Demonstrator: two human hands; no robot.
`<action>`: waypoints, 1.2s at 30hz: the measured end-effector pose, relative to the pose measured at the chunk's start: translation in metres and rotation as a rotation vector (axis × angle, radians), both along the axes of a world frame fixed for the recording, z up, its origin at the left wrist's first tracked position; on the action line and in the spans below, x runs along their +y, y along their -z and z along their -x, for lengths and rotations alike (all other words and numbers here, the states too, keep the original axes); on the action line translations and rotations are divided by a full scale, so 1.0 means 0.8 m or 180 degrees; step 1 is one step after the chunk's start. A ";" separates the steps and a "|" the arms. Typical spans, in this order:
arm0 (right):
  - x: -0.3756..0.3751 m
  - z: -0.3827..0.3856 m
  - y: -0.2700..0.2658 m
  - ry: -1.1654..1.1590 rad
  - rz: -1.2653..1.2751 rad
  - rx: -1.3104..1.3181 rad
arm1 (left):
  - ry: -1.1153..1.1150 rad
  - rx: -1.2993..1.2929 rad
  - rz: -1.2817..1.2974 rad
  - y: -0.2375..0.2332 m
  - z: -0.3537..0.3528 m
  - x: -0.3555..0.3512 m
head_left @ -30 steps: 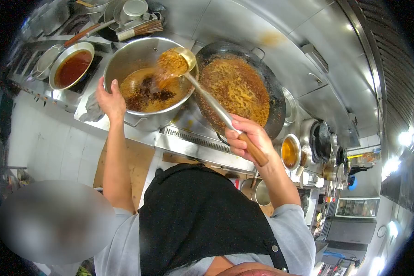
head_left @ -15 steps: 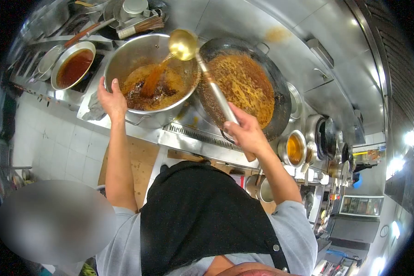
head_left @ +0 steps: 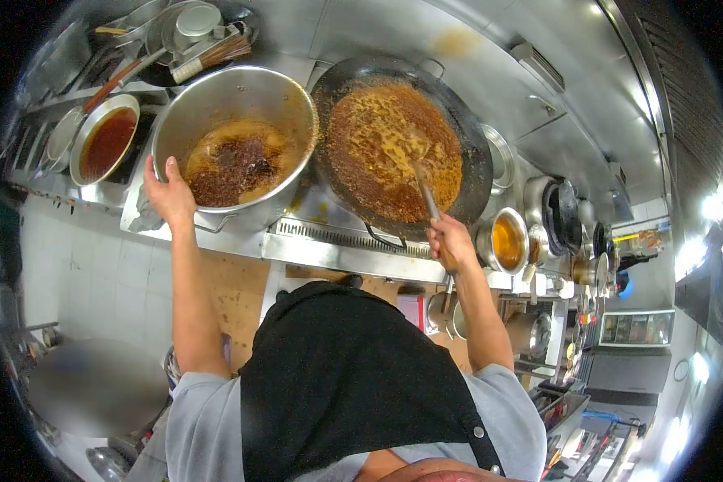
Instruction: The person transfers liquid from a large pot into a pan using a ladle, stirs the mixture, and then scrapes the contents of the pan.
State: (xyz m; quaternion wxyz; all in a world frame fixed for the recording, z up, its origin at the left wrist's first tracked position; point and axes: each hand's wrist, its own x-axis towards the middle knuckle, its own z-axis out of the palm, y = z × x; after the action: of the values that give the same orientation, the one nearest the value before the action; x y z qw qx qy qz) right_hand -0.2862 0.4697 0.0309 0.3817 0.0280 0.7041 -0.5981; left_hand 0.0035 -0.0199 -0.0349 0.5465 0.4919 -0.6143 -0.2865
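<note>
My right hand [head_left: 451, 243] is closed around the handle of a ladle [head_left: 427, 189]. Its bowl is sunk out of sight in the brown, oily, grainy sauce [head_left: 394, 153] inside a large black wok [head_left: 475, 173]. My left hand [head_left: 169, 194] grips the near-left rim of a deep steel stockpot [head_left: 245, 87], thumb inside and fingers outside. Dark red-brown bits and oil [head_left: 237, 165] lie at the bottom of the pot, which stands just left of the wok.
Left of the stockpot is a pan of red liquid [head_left: 108, 145]. A brush [head_left: 210, 58] lies among pans behind it. Right of the wok stand a bowl of orange oil [head_left: 508, 243] and stacked pans [head_left: 566, 217]. A blurred patch covers a person at lower left.
The ladle, which was pouring brown sauce into the stockpot, has moved right and down into the wok. My left hand has stayed at the pot's rim. The view has shifted slightly.
</note>
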 end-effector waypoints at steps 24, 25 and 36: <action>-0.071 -0.109 -0.187 -0.0707 0.1748 -0.1560 | -0.0146 -0.0039 -0.0046 0.004 -0.002 -0.002; -0.082 -0.112 -0.187 -0.0848 0.1755 -0.1636 | -0.0160 -0.0075 -0.0045 0.005 -0.002 -0.003; -0.195 -0.127 -0.121 -0.2251 0.0296 0.0052 | -0.0168 -0.0165 -0.0042 -0.001 -0.004 0.001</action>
State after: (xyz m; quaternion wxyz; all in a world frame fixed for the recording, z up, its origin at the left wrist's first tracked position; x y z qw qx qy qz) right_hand -0.1849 0.3138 0.1276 0.5604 -0.2397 0.6453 -0.4606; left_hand 0.0063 -0.0195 -0.0340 0.5345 0.5188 -0.6131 -0.2632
